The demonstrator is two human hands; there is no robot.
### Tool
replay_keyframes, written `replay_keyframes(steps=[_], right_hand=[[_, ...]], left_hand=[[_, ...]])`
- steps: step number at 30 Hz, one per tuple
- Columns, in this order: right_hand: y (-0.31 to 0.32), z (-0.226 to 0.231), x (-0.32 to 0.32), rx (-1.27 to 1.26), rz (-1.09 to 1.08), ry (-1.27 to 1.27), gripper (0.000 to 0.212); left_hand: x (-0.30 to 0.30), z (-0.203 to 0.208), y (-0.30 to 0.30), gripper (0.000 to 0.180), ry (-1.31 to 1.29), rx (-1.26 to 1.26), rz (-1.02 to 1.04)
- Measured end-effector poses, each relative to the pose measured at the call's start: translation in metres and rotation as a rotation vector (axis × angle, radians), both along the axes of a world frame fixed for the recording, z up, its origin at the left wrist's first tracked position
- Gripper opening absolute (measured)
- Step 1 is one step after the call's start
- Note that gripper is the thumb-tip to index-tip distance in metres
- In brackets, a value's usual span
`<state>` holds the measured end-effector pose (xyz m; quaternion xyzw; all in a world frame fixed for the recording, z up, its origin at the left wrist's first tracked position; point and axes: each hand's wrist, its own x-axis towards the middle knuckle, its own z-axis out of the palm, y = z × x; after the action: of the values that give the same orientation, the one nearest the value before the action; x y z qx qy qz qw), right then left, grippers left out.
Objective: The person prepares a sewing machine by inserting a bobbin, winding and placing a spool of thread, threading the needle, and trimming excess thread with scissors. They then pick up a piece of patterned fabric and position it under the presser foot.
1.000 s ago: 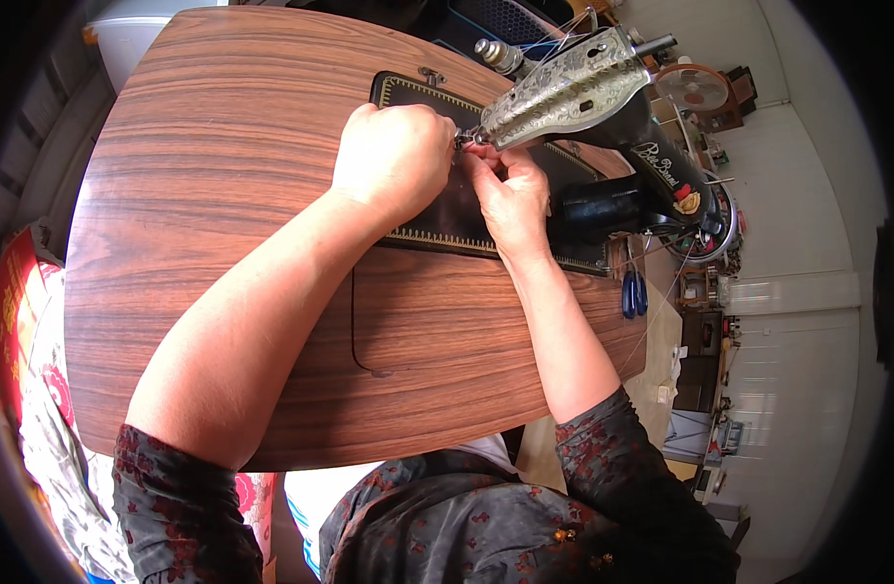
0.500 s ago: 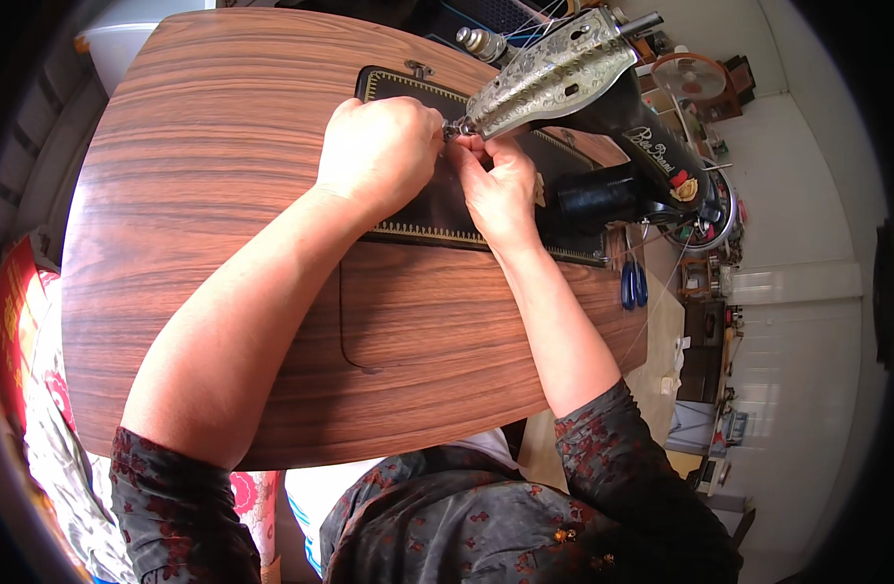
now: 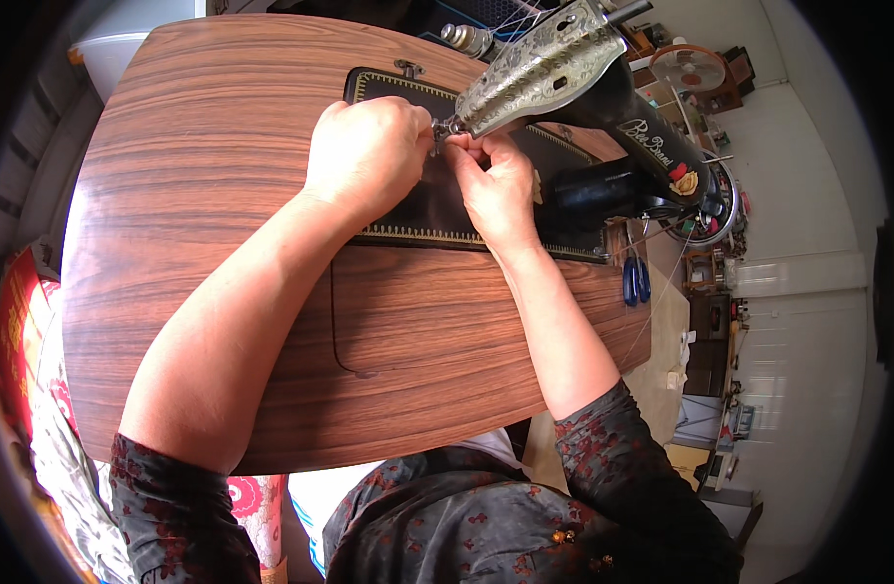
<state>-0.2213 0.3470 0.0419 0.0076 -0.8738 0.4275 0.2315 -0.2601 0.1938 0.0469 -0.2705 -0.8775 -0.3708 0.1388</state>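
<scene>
Both of my hands are at the needle end of a black sewing machine (image 3: 651, 146) with an engraved silver faceplate (image 3: 540, 73). My left hand (image 3: 369, 146) is closed, its fingertips pressed against the small metal parts (image 3: 445, 128) below the faceplate's end. Whatever those fingers grip is hidden behind the knuckles. Just to its right, my right hand (image 3: 496, 185) is closed in a pinch beneath the faceplate, and the thing between its fingertips is too small to make out. Under both hands lies the machine's black bed plate (image 3: 423, 209) with a gold patterned border.
The machine sits in a wood-grain table (image 3: 194, 146). Blue-handled thread snips (image 3: 636, 282) lie at the table's right side, near a loose thread. A spool-like metal part (image 3: 466, 39) stands behind the faceplate. A fan (image 3: 689, 68) is at the far right.
The whole view has shifted slightly. Both hands stay at the needle end, with my left fingers a little farther from the right ones, showing more of the metal parts.
</scene>
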Motion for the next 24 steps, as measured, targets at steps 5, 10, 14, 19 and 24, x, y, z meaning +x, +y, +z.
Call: replay_keyframes(steps=[5, 10, 14, 19, 24], right_hand=[[0.001, -0.004, -0.003, -0.089, 0.033, -0.021, 0.011], [0.003, -0.009, -0.005, -0.052, 0.034, 0.012, 0.011], [0.007, -0.009, -0.005, 0.050, 0.029, 0.060, 0.010], [0.010, 0.000, 0.002, 0.036, -0.037, 0.125, 0.007], [0.016, 0.009, 0.019, -0.405, 0.010, -0.053, 0.007]], left_hand=[[0.000, -0.001, 0.000, 0.011, 0.026, 0.012, -0.003], [0.001, -0.001, 0.001, 0.012, 0.024, 0.051, -0.015], [0.002, 0.001, 0.002, 0.010, 0.073, 0.047, -0.028], [0.009, 0.004, 0.004, 0.015, 0.182, 0.061, -0.083], [0.012, 0.007, 0.003, 0.017, 0.174, 0.132, -0.128]])
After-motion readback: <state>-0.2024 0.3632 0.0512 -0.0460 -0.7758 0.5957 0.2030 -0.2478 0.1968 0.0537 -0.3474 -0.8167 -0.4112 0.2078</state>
